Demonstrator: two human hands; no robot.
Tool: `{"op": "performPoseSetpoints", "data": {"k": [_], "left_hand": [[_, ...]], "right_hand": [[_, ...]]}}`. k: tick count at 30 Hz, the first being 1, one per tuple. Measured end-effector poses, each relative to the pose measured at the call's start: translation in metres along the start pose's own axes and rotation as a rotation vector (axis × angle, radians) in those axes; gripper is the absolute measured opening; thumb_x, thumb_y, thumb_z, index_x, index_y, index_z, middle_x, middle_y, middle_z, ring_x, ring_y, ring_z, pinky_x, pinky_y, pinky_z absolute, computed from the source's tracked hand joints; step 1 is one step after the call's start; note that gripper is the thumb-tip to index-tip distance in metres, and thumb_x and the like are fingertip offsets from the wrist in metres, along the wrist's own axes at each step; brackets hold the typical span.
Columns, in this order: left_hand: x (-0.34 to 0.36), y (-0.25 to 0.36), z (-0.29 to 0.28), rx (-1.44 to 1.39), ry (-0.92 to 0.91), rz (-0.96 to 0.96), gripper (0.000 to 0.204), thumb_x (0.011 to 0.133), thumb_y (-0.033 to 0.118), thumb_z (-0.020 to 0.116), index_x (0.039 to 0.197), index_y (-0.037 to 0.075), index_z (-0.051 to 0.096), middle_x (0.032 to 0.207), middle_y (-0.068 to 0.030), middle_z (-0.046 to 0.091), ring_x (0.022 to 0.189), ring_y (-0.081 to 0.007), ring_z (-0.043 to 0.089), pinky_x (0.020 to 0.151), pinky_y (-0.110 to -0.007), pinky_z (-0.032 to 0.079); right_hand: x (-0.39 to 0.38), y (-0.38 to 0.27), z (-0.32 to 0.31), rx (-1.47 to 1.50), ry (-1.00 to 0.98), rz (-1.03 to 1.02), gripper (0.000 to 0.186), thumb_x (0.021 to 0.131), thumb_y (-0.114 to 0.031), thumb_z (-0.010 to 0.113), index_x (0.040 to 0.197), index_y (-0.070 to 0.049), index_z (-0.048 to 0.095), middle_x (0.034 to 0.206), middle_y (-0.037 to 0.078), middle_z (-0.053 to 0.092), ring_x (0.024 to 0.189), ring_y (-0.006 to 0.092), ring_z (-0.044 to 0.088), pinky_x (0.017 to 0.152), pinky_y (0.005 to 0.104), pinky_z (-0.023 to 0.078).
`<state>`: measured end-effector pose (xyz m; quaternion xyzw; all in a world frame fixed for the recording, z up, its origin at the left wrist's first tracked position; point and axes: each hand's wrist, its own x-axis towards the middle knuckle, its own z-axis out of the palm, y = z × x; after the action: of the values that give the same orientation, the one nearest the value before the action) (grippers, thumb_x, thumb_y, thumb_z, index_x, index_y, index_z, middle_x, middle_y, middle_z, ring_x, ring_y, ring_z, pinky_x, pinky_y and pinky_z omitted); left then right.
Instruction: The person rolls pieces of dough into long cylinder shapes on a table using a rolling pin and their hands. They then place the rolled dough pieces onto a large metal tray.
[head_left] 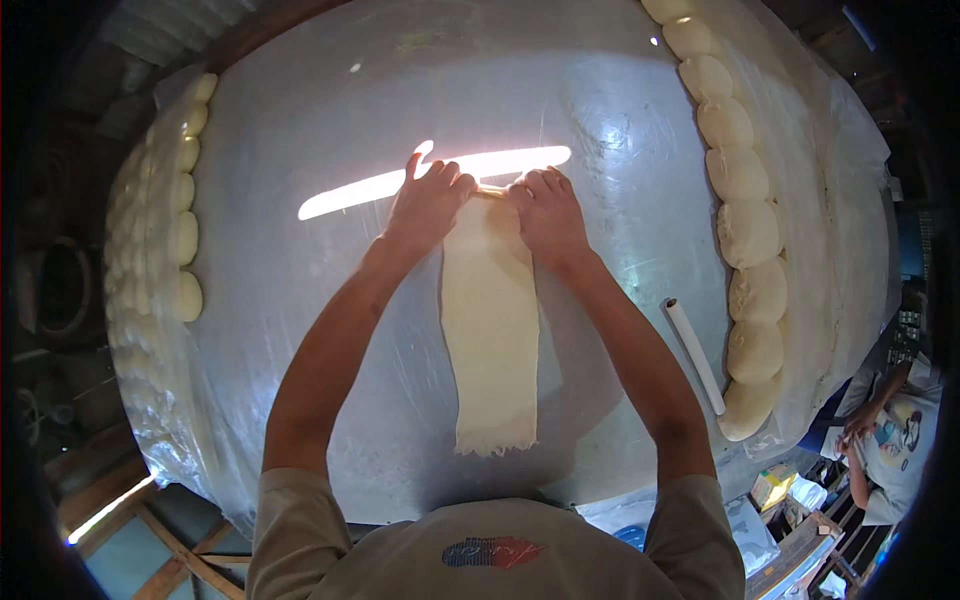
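Note:
A long flat strip of pale dough (490,330) lies lengthwise on the grey metal table (330,110), its ragged end towards me. At its far end my left hand (432,203) and my right hand (546,208) press side by side, fingers curled over the dough's edge. Between them the far edge looks folded or rolled into a small lip. Both hands are closed on that edge; the fingertips are partly hidden. A white tube-like rod (694,355) rests to the right of my right forearm, away from the hands.
Rounded dough pieces (748,235) line the right side of the table beside clear plastic sheeting (830,230). More dough pieces (187,240) sit under plastic at the left. A bright light streak crosses the tabletop beyond my hands. Another person (895,440) is at the lower right, near boxes and bags.

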<state>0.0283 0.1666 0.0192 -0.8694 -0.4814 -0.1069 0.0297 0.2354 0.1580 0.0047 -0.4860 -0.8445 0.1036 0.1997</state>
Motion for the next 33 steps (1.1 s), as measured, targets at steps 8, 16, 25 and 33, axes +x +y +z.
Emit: {"op": "performPoseSetpoints", "data": {"k": [8,16,25,33], "left_hand": [[-0.005,0.009,-0.016,-0.091,-0.104,-0.008,0.018,0.089,0.020,0.055,0.102,0.010,0.062,0.094,-0.0019,0.062,0.092,-0.0184,0.061,0.109,-0.053,0.025],[0.029,0.025,-0.015,0.075,-0.138,-0.207,0.013,0.091,0.020,0.055,0.097,0.012,0.062,0.098,-0.0065,0.062,0.097,-0.0209,0.061,0.105,-0.051,0.028],[-0.034,0.031,-0.007,0.093,0.035,0.070,0.026,0.085,0.010,0.053,0.110,0.008,0.058,0.106,-0.0057,0.059,0.104,-0.0197,0.057,0.111,-0.056,0.024],[-0.042,0.048,-0.023,0.159,-0.039,-0.014,0.038,0.086,0.011,0.052,0.124,0.006,0.057,0.098,-0.0059,0.063,0.105,-0.0187,0.060,0.112,-0.060,0.016]], "right_hand": [[-0.002,-0.028,-0.027,-0.182,-0.154,0.148,0.017,0.079,-0.012,0.063,0.094,-0.005,0.062,0.101,0.010,0.061,0.107,0.0267,0.056,0.106,0.0529,0.032],[0.030,-0.009,-0.015,-0.343,-0.010,0.110,0.023,0.082,-0.019,0.061,0.103,-0.010,0.060,0.099,0.006,0.061,0.105,0.0230,0.057,0.105,0.0605,0.026],[-0.035,-0.012,-0.005,-0.298,0.152,-0.298,0.034,0.079,-0.010,0.055,0.112,-0.003,0.059,0.106,0.012,0.059,0.108,0.0290,0.054,0.103,0.0465,0.037],[-0.042,-0.032,-0.021,-0.301,-0.010,-0.139,0.039,0.083,-0.009,0.054,0.121,-0.003,0.057,0.112,0.014,0.059,0.114,0.0274,0.053,0.105,0.0477,0.036]]}}
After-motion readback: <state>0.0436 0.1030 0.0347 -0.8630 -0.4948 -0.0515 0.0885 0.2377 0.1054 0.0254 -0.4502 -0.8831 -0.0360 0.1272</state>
